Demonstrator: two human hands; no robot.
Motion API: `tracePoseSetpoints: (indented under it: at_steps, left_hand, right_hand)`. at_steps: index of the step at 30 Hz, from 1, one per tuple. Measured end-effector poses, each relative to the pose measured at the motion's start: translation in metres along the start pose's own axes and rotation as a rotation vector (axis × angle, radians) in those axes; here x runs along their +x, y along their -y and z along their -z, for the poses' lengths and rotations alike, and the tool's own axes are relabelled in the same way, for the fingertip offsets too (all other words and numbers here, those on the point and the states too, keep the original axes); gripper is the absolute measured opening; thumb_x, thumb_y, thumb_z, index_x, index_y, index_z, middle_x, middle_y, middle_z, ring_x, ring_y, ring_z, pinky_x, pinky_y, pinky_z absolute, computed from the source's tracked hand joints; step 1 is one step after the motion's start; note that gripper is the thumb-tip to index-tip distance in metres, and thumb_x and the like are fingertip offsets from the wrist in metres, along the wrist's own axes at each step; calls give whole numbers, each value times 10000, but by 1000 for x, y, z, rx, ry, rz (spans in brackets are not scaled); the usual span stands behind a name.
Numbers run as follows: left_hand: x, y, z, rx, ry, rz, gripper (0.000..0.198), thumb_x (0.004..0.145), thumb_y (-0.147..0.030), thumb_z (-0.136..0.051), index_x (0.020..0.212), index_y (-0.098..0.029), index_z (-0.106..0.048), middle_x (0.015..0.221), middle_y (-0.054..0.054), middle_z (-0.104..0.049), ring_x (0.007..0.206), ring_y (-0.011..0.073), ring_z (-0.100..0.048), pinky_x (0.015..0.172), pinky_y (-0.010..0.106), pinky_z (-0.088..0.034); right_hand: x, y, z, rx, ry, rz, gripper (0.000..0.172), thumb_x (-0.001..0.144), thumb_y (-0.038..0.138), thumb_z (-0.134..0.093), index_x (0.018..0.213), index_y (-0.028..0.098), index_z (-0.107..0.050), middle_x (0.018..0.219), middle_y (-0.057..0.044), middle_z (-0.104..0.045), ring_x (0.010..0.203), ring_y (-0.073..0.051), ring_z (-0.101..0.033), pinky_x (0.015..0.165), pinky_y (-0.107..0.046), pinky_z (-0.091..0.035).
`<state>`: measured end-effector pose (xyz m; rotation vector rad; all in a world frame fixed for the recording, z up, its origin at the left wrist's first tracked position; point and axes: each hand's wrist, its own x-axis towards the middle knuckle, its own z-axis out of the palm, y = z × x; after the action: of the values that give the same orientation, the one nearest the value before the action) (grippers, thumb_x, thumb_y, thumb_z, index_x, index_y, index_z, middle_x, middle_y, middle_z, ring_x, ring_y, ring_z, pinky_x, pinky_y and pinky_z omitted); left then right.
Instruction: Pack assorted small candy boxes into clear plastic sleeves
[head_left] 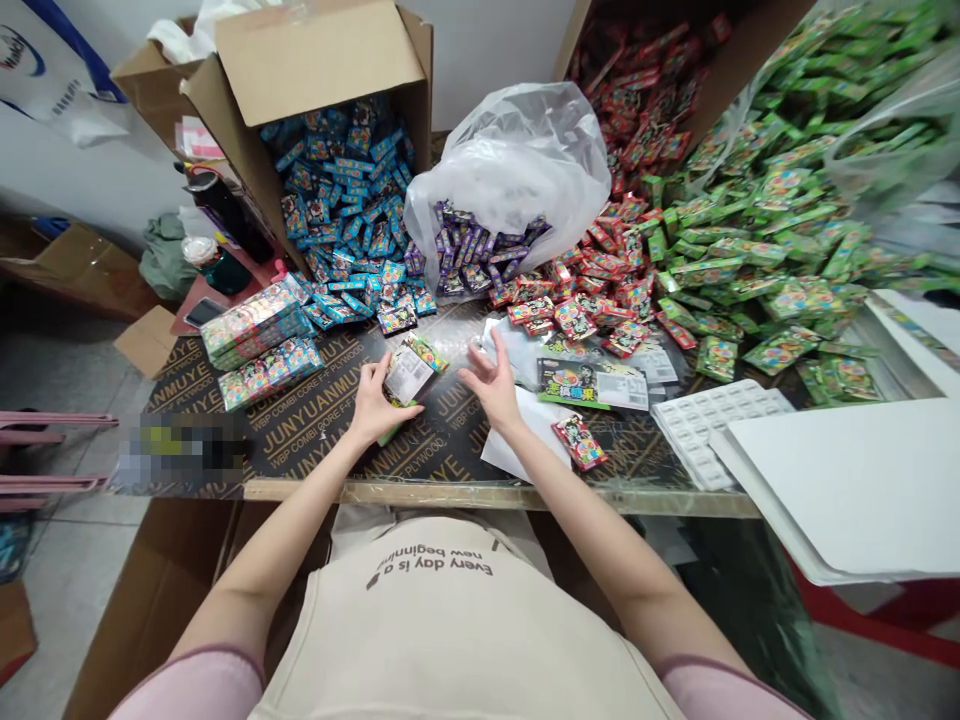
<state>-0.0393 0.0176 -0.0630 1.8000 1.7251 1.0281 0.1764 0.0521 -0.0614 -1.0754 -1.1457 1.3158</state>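
My left hand (373, 404) is closed around the near left side of a small green candy packet (411, 374) with a white printed label facing up. Whether more packets lie beneath it is hard to make out. To its right, my right hand (491, 384) hovers over the table with fingers apart and nothing in them. Beside that hand lie flat printed bags (592, 384) with white labels and a white sheet (517, 440). A red candy packet (579, 442) rests partly on the sheet. Just beyond my left hand sits a blue packet (397, 318).
Blue packets spill from a cardboard box (319, 65); purple ones fill a clear plastic bag (517, 150). Red packets (622, 260) and green packets (787, 240) heap at right. Wrapped bundles (259, 340) stand at left. Label sheets (716, 430) lie by white boards (855, 490).
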Motion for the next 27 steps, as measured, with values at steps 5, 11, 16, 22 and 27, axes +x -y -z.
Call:
tracePoseSetpoints:
  at_steps: [5, 11, 16, 22, 27]
  left_hand:
    - [-21, -31, -38, -433, -187, 170, 644, 593, -462, -820, 1161, -208, -655, 909, 11, -502, 905, 169, -549, 862, 289, -460]
    - [-37, -64, -54, -1142, -336, 573, 458, 679, -594, -701, 737, -141, -670, 719, 10, -643, 665, 119, -596, 683, 239, -467]
    - [-12, -75, -29, -1362, -170, 826, 271, 552, -331, -787, 646, -142, -617, 597, -24, -629, 517, 90, -557, 577, 219, -445]
    - [8, -80, -8, -1096, -9, 624, 160, 518, -198, -691, 672, -154, -688, 618, -7, -653, 552, 98, -560, 541, 206, -404]
    - [15, -81, 6, -788, 65, 338, 202, 514, -304, -808, 570, -142, -700, 570, 11, -659, 536, 103, -547, 582, 238, -431]
  right_hand:
    - [-3, 17, -50, 376, -254, -221, 479, 738, 586, -622, 1065, 239, -570, 982, -30, -705, 914, -214, -676, 756, -344, -570]
    - [-10, 39, -49, 295, -237, -321, 300, 593, 287, -700, 835, 219, -536, 654, 19, -676, 650, -191, -663, 559, -282, -515]
    - [-27, 49, -36, 448, -166, -280, 404, 644, 289, -662, 1007, 256, -487, 786, 21, -732, 762, -220, -707, 654, -333, -548]
    - [-24, 43, -18, 370, -38, -372, 297, 605, 197, -679, 888, 229, -596, 805, -11, -743, 763, -221, -700, 709, -359, -545]
    - [-30, 40, -8, 35, -34, 13, 171, 665, 365, -757, 765, 229, -732, 860, -16, -753, 848, -215, -673, 870, -390, -511]
